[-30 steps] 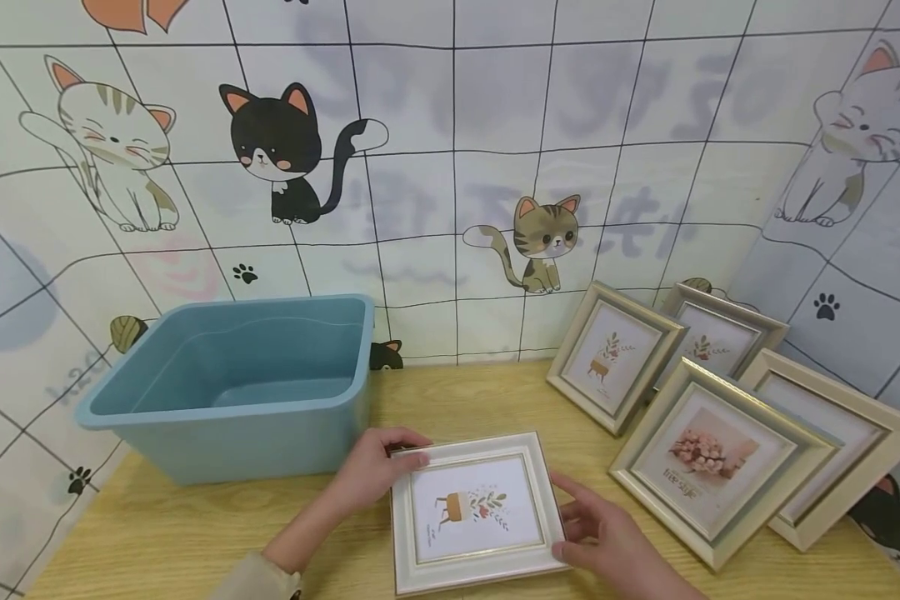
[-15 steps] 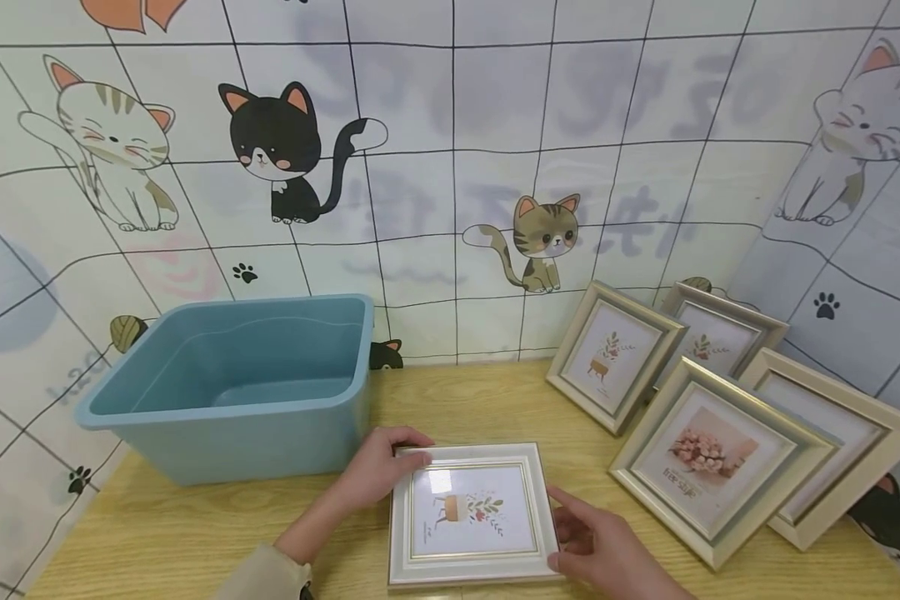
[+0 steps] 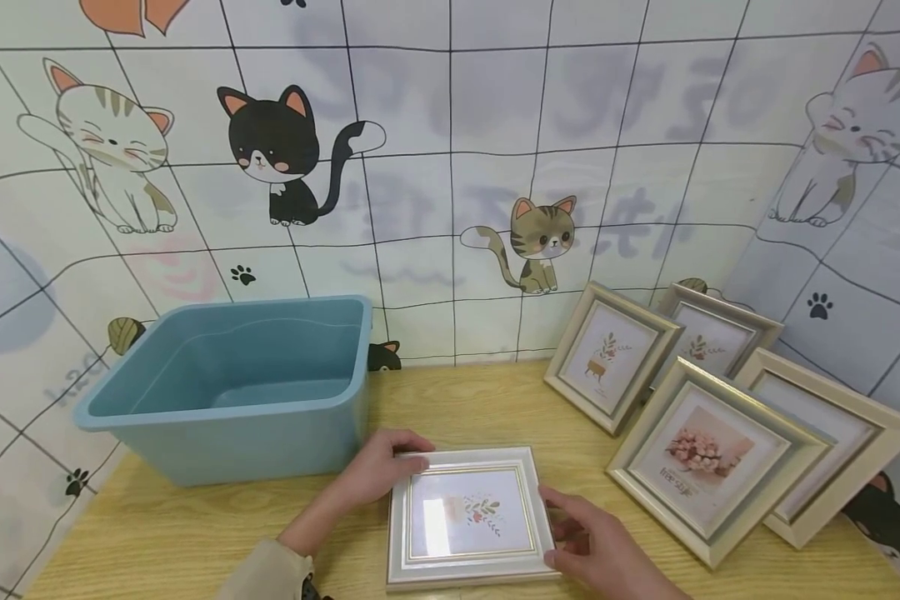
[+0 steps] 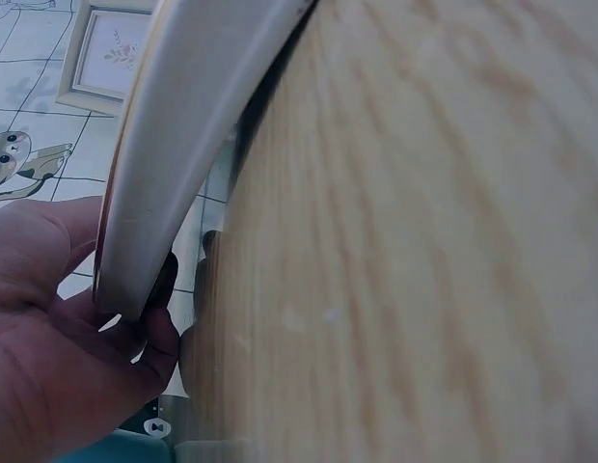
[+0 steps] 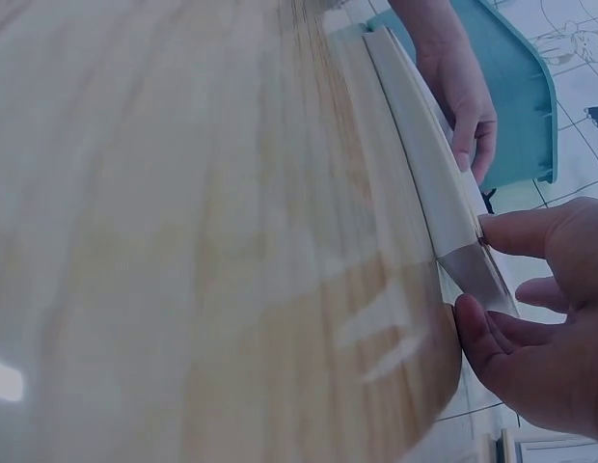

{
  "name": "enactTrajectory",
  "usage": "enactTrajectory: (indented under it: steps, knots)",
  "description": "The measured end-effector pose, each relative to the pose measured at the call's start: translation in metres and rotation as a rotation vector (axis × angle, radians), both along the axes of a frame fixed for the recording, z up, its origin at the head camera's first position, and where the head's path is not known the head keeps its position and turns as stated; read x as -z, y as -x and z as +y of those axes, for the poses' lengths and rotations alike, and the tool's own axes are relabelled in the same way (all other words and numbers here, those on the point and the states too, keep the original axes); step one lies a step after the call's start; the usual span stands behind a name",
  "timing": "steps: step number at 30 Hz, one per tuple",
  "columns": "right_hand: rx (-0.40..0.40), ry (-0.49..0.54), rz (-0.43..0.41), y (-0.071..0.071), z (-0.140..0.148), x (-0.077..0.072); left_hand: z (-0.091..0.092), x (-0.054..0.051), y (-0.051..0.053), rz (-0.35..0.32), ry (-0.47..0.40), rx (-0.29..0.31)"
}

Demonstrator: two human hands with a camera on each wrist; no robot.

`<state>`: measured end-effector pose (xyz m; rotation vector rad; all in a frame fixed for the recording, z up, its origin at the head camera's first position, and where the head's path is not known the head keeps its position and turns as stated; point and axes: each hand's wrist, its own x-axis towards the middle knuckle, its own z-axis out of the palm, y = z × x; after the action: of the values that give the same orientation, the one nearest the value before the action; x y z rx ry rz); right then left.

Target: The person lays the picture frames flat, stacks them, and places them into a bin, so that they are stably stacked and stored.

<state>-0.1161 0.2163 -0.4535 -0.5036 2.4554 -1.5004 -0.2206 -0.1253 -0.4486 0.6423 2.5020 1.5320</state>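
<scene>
A white picture frame (image 3: 471, 518) with a thin gold inner line lies nearly flat, low over the table's front. Its flower-pot print is turned sideways, and glare covers part of the glass. My left hand (image 3: 381, 468) pinches the upper left corner, thumb on the front. In the left wrist view the fingers of that left hand (image 4: 63, 328) curl behind the frame's pale edge (image 4: 178, 145). On the right side, my right hand (image 3: 600, 546) holds the lower right corner between thumb and fingers. The right wrist view has the right hand (image 5: 559, 318) at the frame's corner, close to the wood.
A blue plastic tub (image 3: 240, 442) stands at the left. To the right lean several other frames, among them a flower-print frame (image 3: 708, 462) and a pot-print frame (image 3: 607, 358). Behind the wooden table (image 3: 450, 400) rises a cat-patterned wall (image 3: 412, 200).
The held frame has tipped flatter and turned slightly, its far edge coming lower. A glare patch has appeared and grown on the glass. Both hands keep their holds.
</scene>
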Motion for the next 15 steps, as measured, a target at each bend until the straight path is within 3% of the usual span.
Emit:
enactTrajectory:
  steps: [8, 15]
  knots:
    - [-0.019, 0.029, 0.032, 0.0001, -0.0001, 0.0036, 0.0025, 0.0016, 0.0001, 0.017, 0.051, -0.007]
    - [-0.082, 0.048, 0.116, 0.0009, 0.0011, 0.0090, 0.0034, 0.0019, -0.0020, 0.025, 0.077, 0.007]
